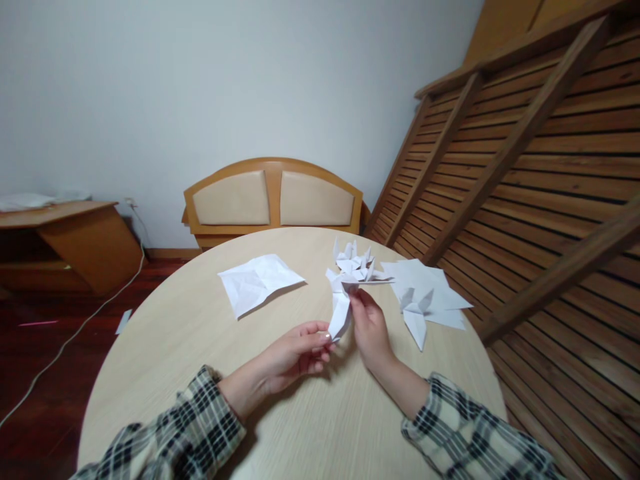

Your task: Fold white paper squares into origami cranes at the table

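Note:
Between my two hands is a white folded paper crane (341,312), raised over the middle of the round table (320,427). My left hand (300,350) pinches its lower tip between thumb and fingers. My right hand (371,327) grips its right side higher up, and those fingers cover part of the folds. Just behind it stand several finished paper cranes (354,260) in a cluster. To the right, another paper crane (415,313) rests partly on loose white sheets (443,293).
A creased, unfolded paper sheet (260,280) lies at the table's left. Beyond the far edge is a padded wooden headboard (274,193). A slatted wooden frame (525,173) leans along the right. A cable (95,313) crosses the floor beside a low desk (75,247).

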Tool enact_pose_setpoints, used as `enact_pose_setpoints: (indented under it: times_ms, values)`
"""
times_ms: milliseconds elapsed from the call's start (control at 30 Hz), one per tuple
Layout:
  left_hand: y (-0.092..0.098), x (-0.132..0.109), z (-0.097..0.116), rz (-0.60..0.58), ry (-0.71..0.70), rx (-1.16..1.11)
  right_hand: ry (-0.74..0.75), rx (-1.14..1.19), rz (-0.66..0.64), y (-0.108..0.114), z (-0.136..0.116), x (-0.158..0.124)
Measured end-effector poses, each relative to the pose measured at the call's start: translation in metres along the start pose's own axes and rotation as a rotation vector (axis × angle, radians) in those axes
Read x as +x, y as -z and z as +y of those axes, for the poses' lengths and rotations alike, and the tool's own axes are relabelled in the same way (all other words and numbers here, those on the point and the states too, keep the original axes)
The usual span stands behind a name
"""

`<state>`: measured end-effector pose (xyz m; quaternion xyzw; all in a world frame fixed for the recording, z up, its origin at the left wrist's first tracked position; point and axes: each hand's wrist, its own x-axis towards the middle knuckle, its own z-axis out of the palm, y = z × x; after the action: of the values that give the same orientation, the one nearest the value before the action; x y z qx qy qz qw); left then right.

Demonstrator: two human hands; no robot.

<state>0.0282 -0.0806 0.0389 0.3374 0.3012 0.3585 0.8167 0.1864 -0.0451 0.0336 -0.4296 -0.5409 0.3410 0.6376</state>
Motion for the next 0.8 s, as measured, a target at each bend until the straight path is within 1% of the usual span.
enact_pose_setpoints:
  times_ms: [167,267,433,600,800]
  values:
    - [0.003,0.000,-0.001,0.013,0.041,-0.022,0.014,-0.003,-0.021,0.001,0.000,0.000]
    - [0.005,0.001,-0.002,-0.001,0.051,-0.023,0.016,0.003,-0.028,-0.001,-0.002,-0.001]
    - [0.008,0.001,-0.001,-0.052,0.009,-0.050,0.024,-0.026,-0.028,-0.001,-0.004,0.000]
    - [0.011,-0.001,0.003,0.001,-0.021,-0.102,0.057,-0.072,-0.006,0.002,-0.003,0.001]
    - [0.011,-0.005,0.007,0.044,0.017,-0.191,0.079,-0.098,-0.023,0.005,0.001,0.003]
